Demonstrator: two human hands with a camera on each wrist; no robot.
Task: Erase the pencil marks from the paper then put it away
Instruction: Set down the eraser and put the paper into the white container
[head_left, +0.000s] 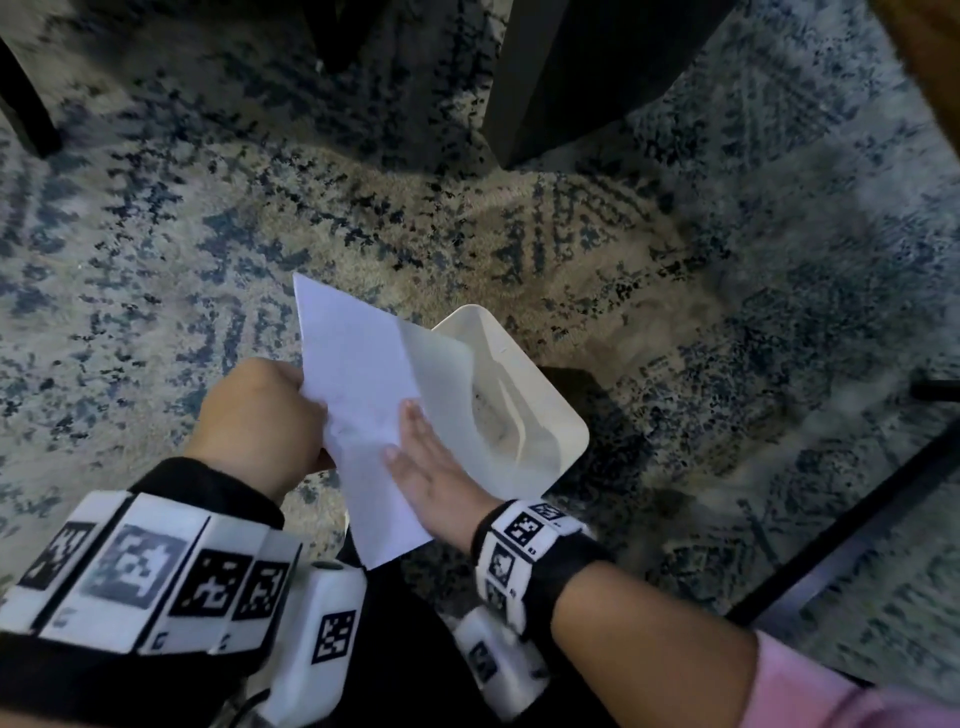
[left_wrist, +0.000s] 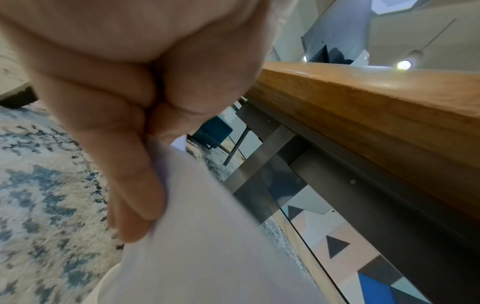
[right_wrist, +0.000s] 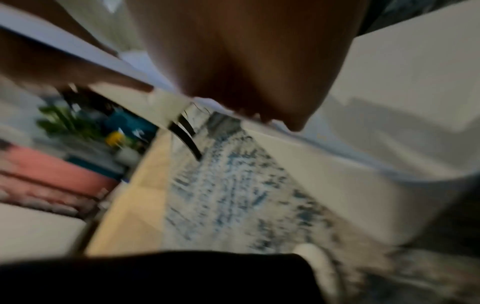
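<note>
A white sheet of paper (head_left: 358, 374) is held tilted over the rug, and its right part overlaps a white bin (head_left: 563, 415) standing on the floor. My left hand (head_left: 270, 415) grips the sheet's left edge with curled fingers; in the left wrist view those fingers (left_wrist: 124, 164) pinch the paper (left_wrist: 207, 236). My right hand (head_left: 426, 457) lies flat on the sheet's lower right part, fingers straight. No pencil marks show on the visible face. The right wrist view is blurred and shows only my palm (right_wrist: 246, 61) beside the white bin (right_wrist: 389, 102).
A blue and beige patterned rug (head_left: 208, 208) covers the floor. Dark furniture legs (head_left: 571, 78) stand at the top. A black metal leg (head_left: 857, 530) crosses the lower right. A wooden table edge (left_wrist: 363, 115) runs above my left hand.
</note>
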